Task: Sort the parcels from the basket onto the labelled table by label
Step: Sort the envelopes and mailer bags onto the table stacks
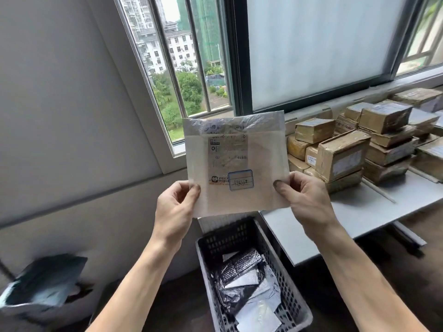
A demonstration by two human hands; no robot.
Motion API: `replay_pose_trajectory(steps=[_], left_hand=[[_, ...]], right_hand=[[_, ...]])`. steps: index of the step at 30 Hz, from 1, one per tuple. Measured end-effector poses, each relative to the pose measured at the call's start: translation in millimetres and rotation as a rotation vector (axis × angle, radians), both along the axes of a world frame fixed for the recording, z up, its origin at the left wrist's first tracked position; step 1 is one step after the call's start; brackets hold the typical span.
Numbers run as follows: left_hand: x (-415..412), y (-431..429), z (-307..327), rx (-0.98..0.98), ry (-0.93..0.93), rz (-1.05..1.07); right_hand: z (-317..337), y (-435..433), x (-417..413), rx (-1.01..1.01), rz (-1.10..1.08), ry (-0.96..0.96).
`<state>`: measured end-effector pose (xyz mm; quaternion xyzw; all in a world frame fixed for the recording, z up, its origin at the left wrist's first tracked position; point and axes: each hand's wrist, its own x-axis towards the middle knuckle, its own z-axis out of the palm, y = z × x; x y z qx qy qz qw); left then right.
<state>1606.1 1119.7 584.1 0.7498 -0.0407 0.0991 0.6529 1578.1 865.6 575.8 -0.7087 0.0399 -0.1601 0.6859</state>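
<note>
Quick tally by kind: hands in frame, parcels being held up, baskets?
Hands: 2, left hand and right hand
Parcels held up: 1, white mailer
Baskets: 1, basket
Total: 4

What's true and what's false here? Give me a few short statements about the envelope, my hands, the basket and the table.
1. The left hand and right hand both pinch the white padded envelope near its lower corners. True.
2. The black basket is empty. False: the black basket holds bagged parcels.
3. Brown taped boxes are stacked on the white table. True.
4. The envelope's blue-bordered sticker is blank. False: the blue-bordered sticker bears handwriting.
</note>
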Motion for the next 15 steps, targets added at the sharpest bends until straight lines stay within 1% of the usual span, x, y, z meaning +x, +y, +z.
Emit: replay_pose_trajectory(steps=[5, 10, 12, 15], left_hand=[[-42, 15, -9, 0.047, 0.041, -0.07], [-89, 8, -27, 0.113, 0.079, -0.16], [-105, -2, -35, 0.148, 0.098, -0.192], [-126, -24, -45, 0.16, 0.119, -0.229]], right_hand=[[-1, 9, -52, -0.04, -0.049, 0.031], [-13, 1, -114, -0.065, -0.131, 0.14], [-17, -10, -136, -0.113, -0.15, 0.192], [-22, -32, -163, -0.241, -0.134, 0.288]])
